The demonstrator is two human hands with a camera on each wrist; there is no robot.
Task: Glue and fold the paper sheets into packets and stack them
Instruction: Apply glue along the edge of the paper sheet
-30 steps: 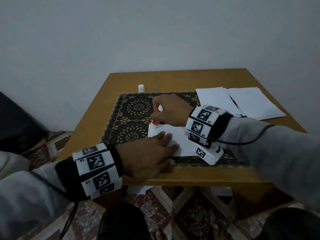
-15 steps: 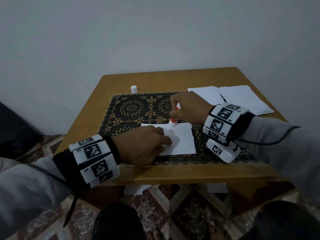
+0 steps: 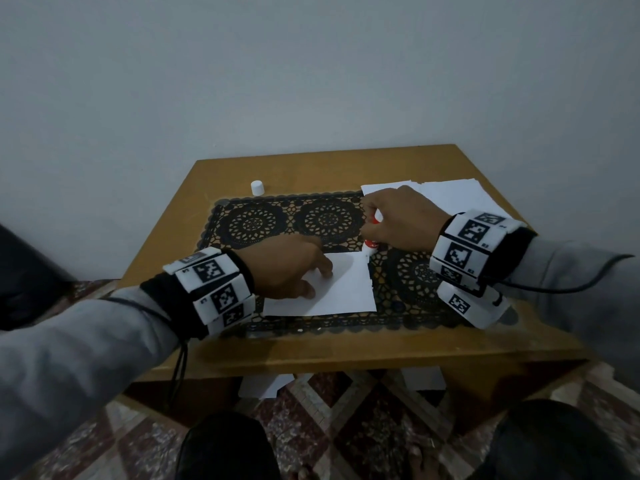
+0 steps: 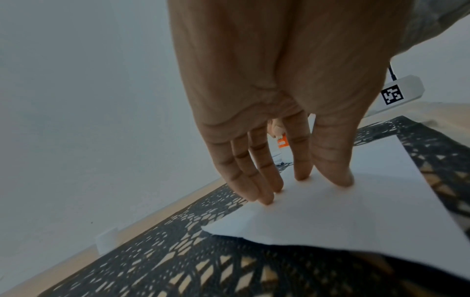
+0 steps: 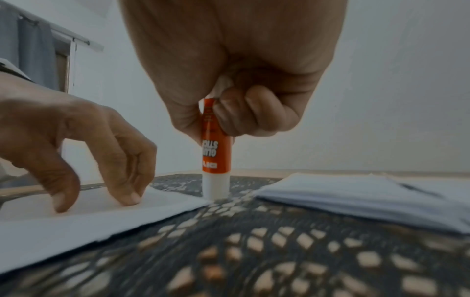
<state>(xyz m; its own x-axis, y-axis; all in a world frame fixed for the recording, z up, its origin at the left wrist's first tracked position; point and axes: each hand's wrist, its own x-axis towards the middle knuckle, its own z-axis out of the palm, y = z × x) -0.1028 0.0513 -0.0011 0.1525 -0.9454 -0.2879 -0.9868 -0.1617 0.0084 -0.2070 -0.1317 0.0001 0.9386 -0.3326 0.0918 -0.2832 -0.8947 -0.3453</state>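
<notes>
Glue stick (image 5: 216, 152) slid to sheet's (image 3: 343, 292) far-right corner, R hand (image 3: 401, 220).

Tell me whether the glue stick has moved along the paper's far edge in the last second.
Yes. The glue stick went from the sheet's far left corner to its far right corner.

Dim, bluish light is filling all three views, leaving colours muted. The head view is bending at its edges and darkening toward the floor. In the right wrist view the lace mat (image 5: 279, 251) is blurring up close. Soft shadows are lying under the fingertips (image 4: 265, 198) on the white sheet (image 4: 356, 211).
</notes>
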